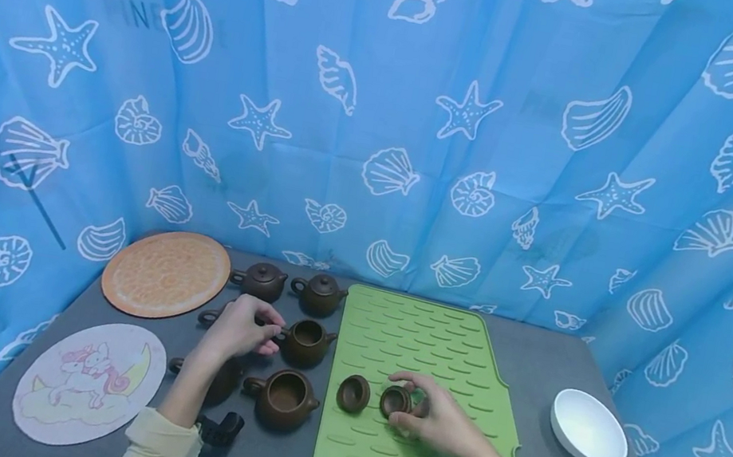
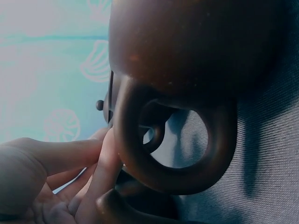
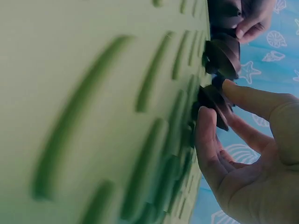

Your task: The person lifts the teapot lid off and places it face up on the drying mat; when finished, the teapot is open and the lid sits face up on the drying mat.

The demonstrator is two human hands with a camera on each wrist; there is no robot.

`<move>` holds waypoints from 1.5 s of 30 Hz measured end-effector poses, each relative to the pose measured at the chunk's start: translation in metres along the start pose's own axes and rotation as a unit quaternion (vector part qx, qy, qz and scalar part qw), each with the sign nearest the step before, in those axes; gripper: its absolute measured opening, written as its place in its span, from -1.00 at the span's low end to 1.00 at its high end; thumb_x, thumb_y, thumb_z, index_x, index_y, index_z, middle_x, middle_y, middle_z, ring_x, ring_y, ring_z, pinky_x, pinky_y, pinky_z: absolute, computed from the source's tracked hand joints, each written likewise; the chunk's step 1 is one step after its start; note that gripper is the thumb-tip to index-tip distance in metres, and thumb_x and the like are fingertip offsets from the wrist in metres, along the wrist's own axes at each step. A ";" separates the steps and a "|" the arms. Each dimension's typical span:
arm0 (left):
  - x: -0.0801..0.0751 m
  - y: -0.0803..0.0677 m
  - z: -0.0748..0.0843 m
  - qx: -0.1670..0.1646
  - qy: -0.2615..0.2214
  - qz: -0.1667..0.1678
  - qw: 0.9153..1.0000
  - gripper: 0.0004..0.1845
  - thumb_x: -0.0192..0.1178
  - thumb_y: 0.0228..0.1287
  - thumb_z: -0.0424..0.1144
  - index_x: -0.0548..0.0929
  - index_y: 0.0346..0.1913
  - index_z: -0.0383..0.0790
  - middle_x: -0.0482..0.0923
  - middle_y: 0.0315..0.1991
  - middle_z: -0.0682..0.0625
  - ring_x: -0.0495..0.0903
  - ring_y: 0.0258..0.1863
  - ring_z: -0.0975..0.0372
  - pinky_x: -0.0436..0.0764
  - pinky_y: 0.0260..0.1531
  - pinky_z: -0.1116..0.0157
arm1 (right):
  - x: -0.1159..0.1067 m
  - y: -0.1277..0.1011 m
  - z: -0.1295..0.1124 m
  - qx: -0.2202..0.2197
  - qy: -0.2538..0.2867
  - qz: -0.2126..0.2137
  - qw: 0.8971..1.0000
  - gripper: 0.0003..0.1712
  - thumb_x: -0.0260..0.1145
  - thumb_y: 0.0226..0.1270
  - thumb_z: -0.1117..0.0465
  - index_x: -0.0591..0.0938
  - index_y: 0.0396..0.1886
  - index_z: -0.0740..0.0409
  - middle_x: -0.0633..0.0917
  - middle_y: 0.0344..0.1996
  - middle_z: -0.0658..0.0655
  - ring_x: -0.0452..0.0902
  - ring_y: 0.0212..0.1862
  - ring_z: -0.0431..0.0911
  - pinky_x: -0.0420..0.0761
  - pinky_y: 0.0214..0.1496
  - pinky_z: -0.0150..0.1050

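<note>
- Head view: the right hand (image 1: pixel 439 423) pinches a small brown lid (image 1: pixel 396 401) lying upturned on the green mat (image 1: pixel 434 345), thumb on the near side and fingertips on the far rim. A second lid (image 1: pixel 353 393) lies just to its left, apart from the fingers.
- The lid looks like hard clay: light, stiff, smooth, likely to chip if dropped; the rim is the natural place to hold it.
- The left hand (image 1: pixel 240 329) has its fingers curled at the top of a teapot (image 1: pixel 209 315) it mostly hides; whether it actually grips anything there I cannot tell. Open teapots (image 1: pixel 306 342) stand just right of it, so room is tight there.
- The mat beyond and to the right of the right hand is free; a white bowl (image 1: pixel 588 427) sits well apart.
- Left wrist view: a teapot handle (image 2: pixel 173 154) fills the frame, fingers (image 2: pixel 70 154) beside it.
- Right wrist view: the thumb (image 3: pixel 254 100) and fingertips bracket the lid's (image 3: pixel 212 105) rim on the mat (image 3: pixel 93 116).
</note>
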State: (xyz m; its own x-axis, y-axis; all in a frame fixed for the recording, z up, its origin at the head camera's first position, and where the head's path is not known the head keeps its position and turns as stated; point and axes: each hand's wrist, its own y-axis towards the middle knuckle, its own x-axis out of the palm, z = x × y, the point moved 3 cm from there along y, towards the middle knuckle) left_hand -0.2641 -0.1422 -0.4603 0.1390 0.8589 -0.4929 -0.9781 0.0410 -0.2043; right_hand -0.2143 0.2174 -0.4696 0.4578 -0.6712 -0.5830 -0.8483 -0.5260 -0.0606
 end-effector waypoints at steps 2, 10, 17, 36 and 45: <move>-0.001 -0.001 0.002 0.002 0.004 -0.005 1.000 -0.81 0.30 0.56 -0.36 0.79 0.10 -0.31 0.80 -0.12 -0.19 0.83 -0.40 0.26 0.84 -0.32 0.32 | -0.004 0.001 -0.002 -0.006 -0.016 0.008 1.000 -0.28 0.54 0.41 0.20 0.51 0.48 0.30 0.61 0.13 0.43 0.66 -0.36 -0.24 0.73 -0.37 -0.31; -0.009 0.000 0.017 0.022 0.021 -0.013 0.999 -0.78 0.25 0.57 -0.41 0.76 0.14 -0.38 0.77 -0.02 -0.28 0.83 -0.41 0.26 0.87 -0.30 0.26 | -0.023 0.016 -0.011 -0.030 -0.055 0.040 0.997 -0.40 0.48 0.50 0.16 0.57 0.42 0.28 0.64 0.18 0.50 0.67 -0.05 0.00 0.70 -0.20 -0.29; -0.018 0.010 0.037 0.048 0.039 -0.011 0.998 -0.83 0.26 0.57 -0.42 0.77 0.06 -0.35 0.74 0.02 -0.34 0.81 -0.43 0.27 0.89 -0.27 0.22 | -0.033 0.050 -0.028 -0.028 -0.046 0.059 0.997 -0.52 0.45 0.52 0.19 0.65 0.34 0.22 0.70 0.22 0.48 0.76 0.03 0.11 0.79 -0.07 -0.21; -0.024 0.074 0.051 0.030 0.017 -0.063 0.997 -0.74 0.21 0.60 -0.41 0.73 0.17 -0.47 0.71 0.05 -0.38 0.78 -0.06 -0.06 0.89 -0.04 0.09 | -0.013 0.168 -0.063 -0.011 0.042 0.077 0.996 -0.67 0.37 0.53 0.32 0.69 0.18 0.39 0.79 -0.05 0.39 0.78 -0.15 0.02 0.85 0.00 0.26; -0.013 0.099 0.036 0.008 -0.023 -0.031 0.999 -0.70 0.22 0.57 -0.43 0.70 0.23 -0.51 0.79 -0.01 -0.32 0.86 -0.22 0.09 0.90 -0.11 0.13 | 0.007 0.200 -0.060 0.029 0.083 0.104 0.991 -0.69 0.40 0.50 0.35 0.71 0.15 0.40 0.81 -0.06 0.42 0.80 -0.22 0.19 0.88 -0.08 0.16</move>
State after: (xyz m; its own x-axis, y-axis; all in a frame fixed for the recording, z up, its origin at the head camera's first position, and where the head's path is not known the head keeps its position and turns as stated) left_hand -0.3679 -0.1308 -0.4442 0.1929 0.8769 -0.4403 -0.9702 0.1034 -0.2192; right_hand -0.3648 0.0764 -0.4369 0.3041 -0.8417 -0.4463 -0.9408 -0.3390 -0.0016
